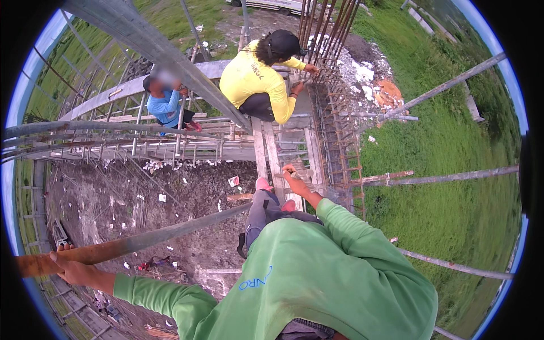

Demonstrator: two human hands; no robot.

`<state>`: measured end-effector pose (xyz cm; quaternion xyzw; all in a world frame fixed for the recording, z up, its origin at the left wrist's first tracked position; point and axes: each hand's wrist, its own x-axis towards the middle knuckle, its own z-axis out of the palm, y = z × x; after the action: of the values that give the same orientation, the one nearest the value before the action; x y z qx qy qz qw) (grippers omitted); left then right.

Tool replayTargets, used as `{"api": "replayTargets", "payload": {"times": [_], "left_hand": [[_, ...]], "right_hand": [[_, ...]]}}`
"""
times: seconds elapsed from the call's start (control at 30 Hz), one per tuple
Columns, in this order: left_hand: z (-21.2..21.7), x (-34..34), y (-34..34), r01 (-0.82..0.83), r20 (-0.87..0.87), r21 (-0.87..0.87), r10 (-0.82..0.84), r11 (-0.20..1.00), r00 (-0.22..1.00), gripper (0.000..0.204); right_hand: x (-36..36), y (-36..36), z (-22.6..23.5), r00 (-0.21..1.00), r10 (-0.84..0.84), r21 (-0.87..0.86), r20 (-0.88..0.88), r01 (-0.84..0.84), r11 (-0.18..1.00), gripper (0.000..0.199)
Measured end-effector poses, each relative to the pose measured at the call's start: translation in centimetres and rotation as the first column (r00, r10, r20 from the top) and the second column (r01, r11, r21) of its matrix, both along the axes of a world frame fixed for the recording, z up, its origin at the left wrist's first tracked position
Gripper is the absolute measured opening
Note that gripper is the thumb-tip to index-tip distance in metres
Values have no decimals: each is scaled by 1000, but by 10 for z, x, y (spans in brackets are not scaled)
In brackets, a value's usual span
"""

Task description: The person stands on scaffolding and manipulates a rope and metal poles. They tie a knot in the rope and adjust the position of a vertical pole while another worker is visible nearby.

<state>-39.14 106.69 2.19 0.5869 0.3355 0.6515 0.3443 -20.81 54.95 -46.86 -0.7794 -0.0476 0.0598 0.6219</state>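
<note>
My left hand (73,270) is wrapped round a metal pipe (147,241) at the far left, close to the pipe's rusty end. The pipe slants up from there toward my legs. My right hand (296,182) is in front of my body, above narrow wooden planks (272,150), with its fingers curled. Whatever it holds, if anything, is too small to make out. Both my feet, in pinkish-red shoes (263,184), are on or beside the planks. To the right of my right hand stands a rusty rebar cage (335,133).
A person in a yellow shirt (249,85) crouches ahead, hands at upright rebars (328,28). Another in blue (164,105) sits on scaffolding at left. A thick grey beam (164,51) crosses overhead. Poles (447,175) jut out at right. Littered ground (187,192) lies far below.
</note>
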Motion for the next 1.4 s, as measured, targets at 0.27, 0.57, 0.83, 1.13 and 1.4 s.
{"api": "replayTargets", "payload": {"times": [0.27, 0.57, 0.83, 1.13, 1.4], "left_hand": [[0, 2, 1, 16, 25, 10, -16, 1000, 1000, 57], [-1, -4, 3, 50, -41, 51, -48, 997, 998, 60], [-3, -3, 2, 66, -67, 83, -60, 994, 996, 73], [1, 4, -11, -33, -105, 105, 44, 994, 994, 78], [-3, 17, -21, -385, 87, 402, 384, 831, 919, 48]], "right_hand": [[2, 5, 14, 997, 75, 16, 7, -75, 997, 18], [0, 6, 22, 997, 76, 71, -14, -75, 995, 19], [0, 7, 8, 999, 26, -48, 39, -25, 999, 15], [-1, 2, 1, 998, 19, -55, 66, -16, 998, 15], [-3, -6, 8, 1000, 22, -24, 5, -22, 999, 16]]}}
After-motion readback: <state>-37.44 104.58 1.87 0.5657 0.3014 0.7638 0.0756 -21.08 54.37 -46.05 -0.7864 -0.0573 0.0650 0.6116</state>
